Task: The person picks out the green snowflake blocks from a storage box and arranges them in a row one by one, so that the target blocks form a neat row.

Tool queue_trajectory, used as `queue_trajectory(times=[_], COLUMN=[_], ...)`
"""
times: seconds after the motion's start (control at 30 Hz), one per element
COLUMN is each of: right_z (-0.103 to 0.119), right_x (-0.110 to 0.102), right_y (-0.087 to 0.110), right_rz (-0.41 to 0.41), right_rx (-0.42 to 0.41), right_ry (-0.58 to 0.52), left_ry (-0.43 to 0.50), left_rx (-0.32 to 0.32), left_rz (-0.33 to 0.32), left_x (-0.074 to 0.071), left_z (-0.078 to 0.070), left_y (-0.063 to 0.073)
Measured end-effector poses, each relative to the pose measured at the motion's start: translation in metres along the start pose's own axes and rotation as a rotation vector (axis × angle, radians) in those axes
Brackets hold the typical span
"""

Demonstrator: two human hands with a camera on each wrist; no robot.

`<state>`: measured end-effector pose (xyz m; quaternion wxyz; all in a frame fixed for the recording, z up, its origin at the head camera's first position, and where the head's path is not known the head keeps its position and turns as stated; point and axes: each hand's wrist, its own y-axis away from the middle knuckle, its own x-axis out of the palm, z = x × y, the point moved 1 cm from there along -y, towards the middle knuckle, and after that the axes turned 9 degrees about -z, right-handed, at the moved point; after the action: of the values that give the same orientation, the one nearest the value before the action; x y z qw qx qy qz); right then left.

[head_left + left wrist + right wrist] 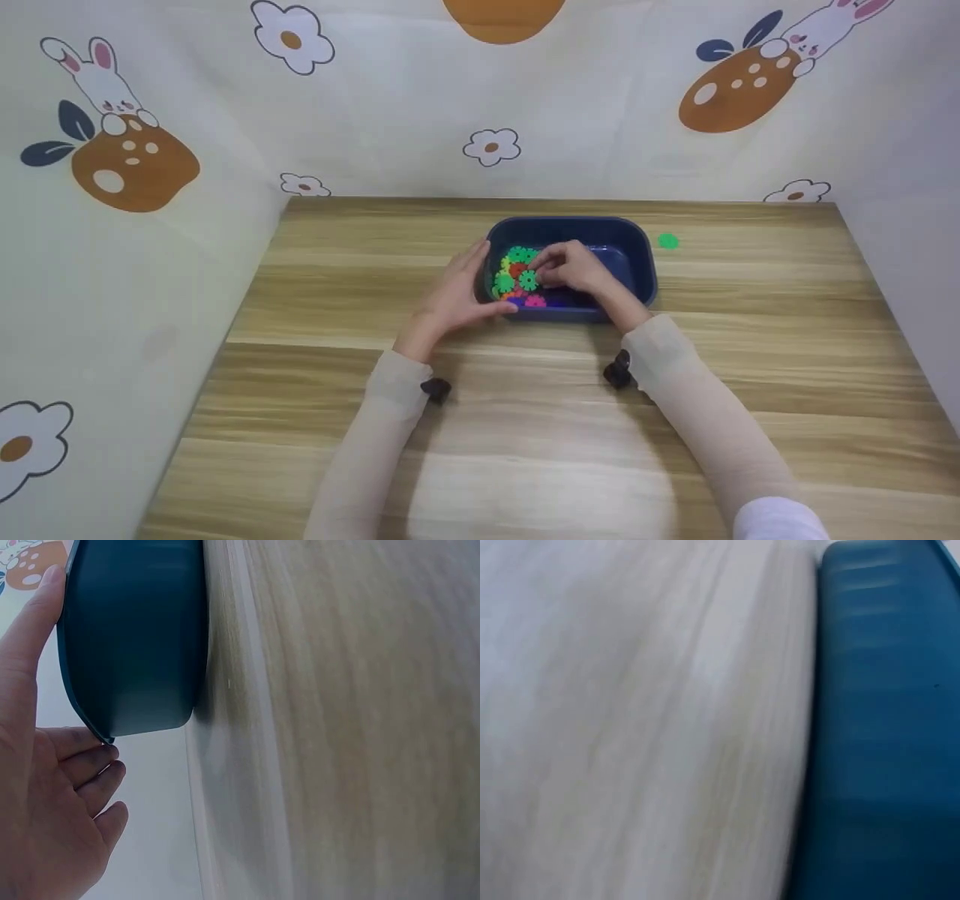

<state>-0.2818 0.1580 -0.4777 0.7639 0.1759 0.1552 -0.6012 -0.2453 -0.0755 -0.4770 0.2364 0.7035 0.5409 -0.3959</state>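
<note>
A dark blue plastic box (577, 316) stands on the table, with toothed plastic discs in several colours heaped in its left end. My left hand (457, 289) holds that end, its thumb along the near rim and its fingers at the left side. In the left wrist view, the fingers of the left hand (56, 802) bend against the box's (135, 637) rim corner. Inside the box, my right hand (574, 268) pinches a green toothed disc (529, 280) above the heap. The right wrist view shows only the box's outer wall (885, 727) and the table; the hand is out of sight there.
One loose green disc (668, 241) lies on the wooden table (360, 285) to the right of the box. A printed cloth wall (390, 112) rises behind the table and at its sides. Dark wrist cameras (618, 370) are worn on both sleeves.
</note>
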Motion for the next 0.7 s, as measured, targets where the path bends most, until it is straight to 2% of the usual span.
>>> queue_trajectory(times=[0.13, 0.23, 0.7], right_z=[0.000, 0.000, 0.012], right_x=[-0.004, -0.007, -0.036], right_y=[0.001, 0.000, 0.005], right_rz=[-0.001, -0.010, -0.060], right_rx=[0.059, 0.078, 0.069], right_ry=[-0.128, -0.169, -0.145], left_ry=[0.001, 0.007, 0.033], left_rx=[-0.006, -0.012, -0.044], left_rz=[0.002, 0.009, 0.012], left_x=[0.000, 0.000, -0.002], left_z=[0.000, 0.000, -0.002], left_y=[0.000, 0.001, 0.003])
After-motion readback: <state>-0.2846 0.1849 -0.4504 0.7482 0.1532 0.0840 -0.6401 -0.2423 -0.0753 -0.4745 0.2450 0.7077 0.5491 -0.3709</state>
